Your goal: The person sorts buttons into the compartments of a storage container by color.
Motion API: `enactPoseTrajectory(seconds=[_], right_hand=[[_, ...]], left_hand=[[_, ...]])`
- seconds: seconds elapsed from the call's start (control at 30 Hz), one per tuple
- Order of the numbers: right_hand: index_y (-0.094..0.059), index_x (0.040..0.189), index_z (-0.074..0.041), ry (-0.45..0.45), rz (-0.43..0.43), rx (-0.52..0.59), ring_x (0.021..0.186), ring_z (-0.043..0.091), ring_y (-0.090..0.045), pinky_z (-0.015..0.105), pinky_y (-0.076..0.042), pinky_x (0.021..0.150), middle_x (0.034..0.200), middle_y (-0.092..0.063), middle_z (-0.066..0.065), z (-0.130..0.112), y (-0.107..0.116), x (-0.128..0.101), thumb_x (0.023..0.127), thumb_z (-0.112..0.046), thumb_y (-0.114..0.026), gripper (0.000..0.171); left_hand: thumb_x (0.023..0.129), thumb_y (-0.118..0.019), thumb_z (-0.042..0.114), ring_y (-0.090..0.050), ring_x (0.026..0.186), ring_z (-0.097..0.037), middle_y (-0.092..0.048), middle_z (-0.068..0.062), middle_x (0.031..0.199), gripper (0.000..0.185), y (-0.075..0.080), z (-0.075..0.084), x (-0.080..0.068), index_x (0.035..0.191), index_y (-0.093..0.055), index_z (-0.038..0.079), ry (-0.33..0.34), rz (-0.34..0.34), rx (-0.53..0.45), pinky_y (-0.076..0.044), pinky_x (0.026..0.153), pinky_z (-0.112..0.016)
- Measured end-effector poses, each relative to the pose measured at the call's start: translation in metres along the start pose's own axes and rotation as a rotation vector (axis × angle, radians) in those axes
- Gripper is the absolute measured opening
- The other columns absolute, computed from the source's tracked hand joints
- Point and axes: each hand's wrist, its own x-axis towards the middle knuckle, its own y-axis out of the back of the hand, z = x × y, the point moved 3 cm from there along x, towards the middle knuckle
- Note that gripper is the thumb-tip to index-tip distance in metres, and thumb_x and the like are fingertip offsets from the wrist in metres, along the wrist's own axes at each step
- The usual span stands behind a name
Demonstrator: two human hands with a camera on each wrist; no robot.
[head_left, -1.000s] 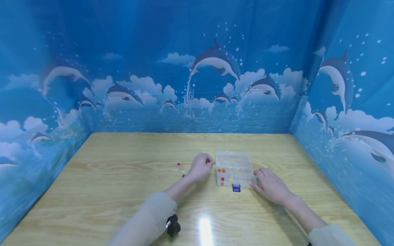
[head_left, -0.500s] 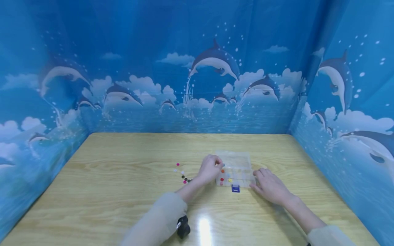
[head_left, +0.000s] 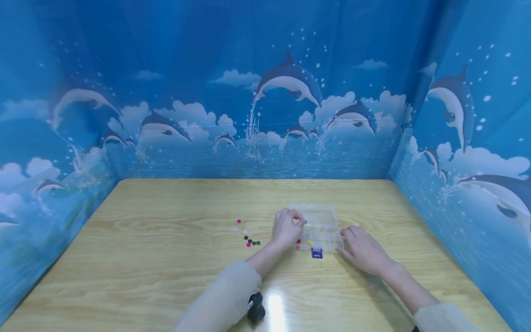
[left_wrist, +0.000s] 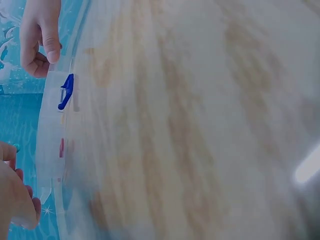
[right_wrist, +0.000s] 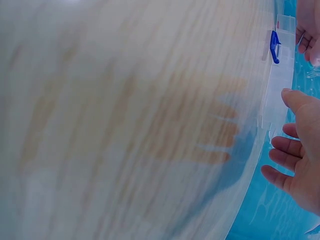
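A clear plastic compartment box (head_left: pixel 327 246) lies on the table with its see-through lid (head_left: pixel 321 214) raised at the back and a blue latch (head_left: pixel 317 253) at the front. My left hand (head_left: pixel 286 228) is over the box's left part, pinching a small teal button (left_wrist: pixel 17 148) between thumb and fingertips. Inside the compartments show a red button (head_left: pixel 298 241) and a yellow button (head_left: pixel 309 242); the orange ones are hidden behind the left hand. My right hand (head_left: pixel 365 251) rests at the box's right side, thumb at the front corner, its fingers loosely extended.
Left of the box, several loose buttons lie on the wooden table (head_left: pixel 166 258): a pink one (head_left: pixel 238 221), a white one (head_left: pixel 245 232), a black one (head_left: pixel 246 238) and a green one (head_left: pixel 254 243) among them. A blue dolphin-print curtain (head_left: pixel 199 152) borders the table.
My left hand has moved right from beside the box to over its left compartments, carrying the teal button. More loose buttons on the table are now uncovered. The right hand stays put.
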Motion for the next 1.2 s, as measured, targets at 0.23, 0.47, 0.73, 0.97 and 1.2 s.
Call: enactPoseTrajectory(seconds=[0.23,0.47,0.73,0.97,1.2], right_hand=[[-0.056,0.102,0.004,-0.006,-0.003,0.0,0.09,0.029,-0.054,0.043,-0.047,0.076,0.097,-0.055,0.013,-0.002,0.003,0.0,0.084,-0.024,-0.067,0.036],[-0.056,0.102,0.004,0.001,0.004,0.0,0.089,0.028,-0.054,0.041,-0.047,0.074,0.096,-0.055,0.012,-0.002,0.004,0.0,0.083,-0.024,-0.067,0.036],[-0.056,0.102,0.004,0.0,0.002,0.0,0.089,0.028,-0.054,0.041,-0.047,0.073,0.096,-0.055,0.012,-0.003,0.003,0.0,0.083,-0.024,-0.068,0.036],[-0.056,0.101,0.004,0.005,0.003,-0.002,0.088,0.027,-0.054,0.041,-0.047,0.073,0.095,-0.055,0.012,-0.002,0.002,-0.001,0.083,-0.024,-0.068,0.035],[-0.056,0.102,0.004,0.0,-0.006,-0.003,0.089,0.028,-0.054,0.042,-0.047,0.075,0.097,-0.055,0.013,-0.001,0.0,0.0,0.084,-0.025,-0.067,0.036]], left_hand=[[0.082,-0.066,0.016,-0.044,0.093,-0.018,-0.054,0.001,0.097,0.004,-0.009,-0.003,-0.001,0.078,-0.066,0.018,0.001,0.012,0.047,-0.038,0.081,-0.033],[0.082,-0.067,0.018,-0.044,0.091,-0.017,-0.054,0.002,0.095,0.004,-0.013,-0.001,-0.001,0.078,-0.068,0.018,-0.006,0.0,0.112,-0.037,0.08,-0.032],[0.083,-0.067,0.019,-0.044,0.09,-0.016,-0.054,0.003,0.094,0.004,-0.012,0.001,-0.001,0.082,-0.07,0.016,0.028,-0.01,0.085,-0.038,0.078,-0.031],[0.085,-0.065,0.017,-0.046,0.092,-0.016,-0.053,0.004,0.092,0.005,-0.002,-0.004,0.003,0.088,-0.068,0.014,0.052,-0.034,0.011,-0.041,0.08,-0.032],[0.084,-0.065,0.017,-0.047,0.094,-0.018,-0.054,0.003,0.091,0.006,0.016,-0.008,0.005,0.087,-0.065,0.012,0.028,-0.034,0.009,-0.041,0.082,-0.035]])
